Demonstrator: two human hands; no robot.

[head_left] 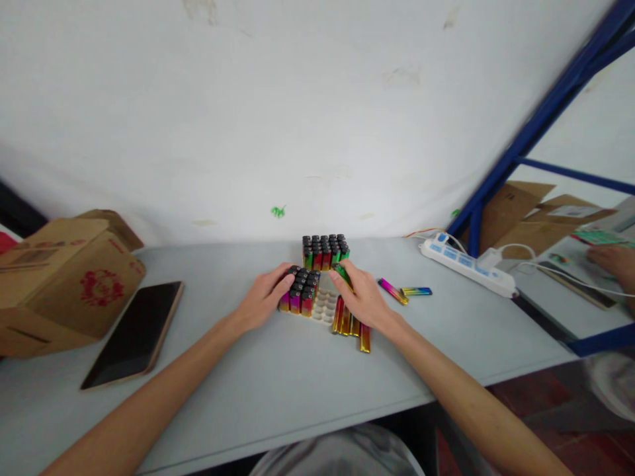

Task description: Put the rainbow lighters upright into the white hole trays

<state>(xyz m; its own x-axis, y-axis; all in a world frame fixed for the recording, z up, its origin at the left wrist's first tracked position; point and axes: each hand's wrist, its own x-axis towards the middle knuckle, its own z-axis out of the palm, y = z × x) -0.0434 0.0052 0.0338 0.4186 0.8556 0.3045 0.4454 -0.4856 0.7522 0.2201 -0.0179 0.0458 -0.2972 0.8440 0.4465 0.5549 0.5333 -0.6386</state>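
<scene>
A pale tray (325,307) with round hollows bears a block of shiny black-topped lighters (301,291), upright and purple to red-gold below. My left hand (266,294) is closed against that block's left side, thumb and forefinger at the black tops. Over the tray's far right part, my right hand (364,294) pinches a green lighter (342,271), partly hidden by the fingers. Beneath this hand lie several red-gold lighters (347,320) side by side, their far ends covered. Behind the tray stands another full block of upright black-topped lighters (325,251).
Two loose lighters (393,291) lie to the right. A white power strip (469,264) with cables sits near the blue frame (476,228). At left are a tablet-like device (133,334) and a cardboard box (69,284). Another person's hand (612,261) shows at far right.
</scene>
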